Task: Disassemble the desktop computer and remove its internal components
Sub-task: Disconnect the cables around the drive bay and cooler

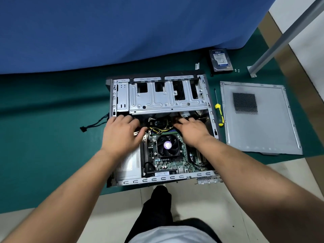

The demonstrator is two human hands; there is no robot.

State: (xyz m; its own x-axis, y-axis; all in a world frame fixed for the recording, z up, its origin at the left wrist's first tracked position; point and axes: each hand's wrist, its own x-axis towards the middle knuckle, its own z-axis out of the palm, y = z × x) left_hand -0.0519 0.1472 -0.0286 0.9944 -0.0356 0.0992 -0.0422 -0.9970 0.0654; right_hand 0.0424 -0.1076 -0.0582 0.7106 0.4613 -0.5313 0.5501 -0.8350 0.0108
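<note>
An open desktop case [189,177] lies on its side on a green mat. Inside it I see the green motherboard [168,162] with a black CPU fan [168,145], a silver power supply [128,165] at the left and a steel drive cage [166,98] at the far end. My left hand [121,134] reaches in at the left, under the cage's edge, its fingers among yellow and black cables [160,128]. My right hand [191,129] reaches in on the right side, fingertips hidden under the cage. What either hand holds is hidden.
The removed side panel [259,134] lies right of the case. A yellow-handled screwdriver [219,114] lies between them. A hard drive [220,60] and small screws [237,70] sit at the back right. A blue cloth [122,32] hangs behind. A black cable [94,124] trails left.
</note>
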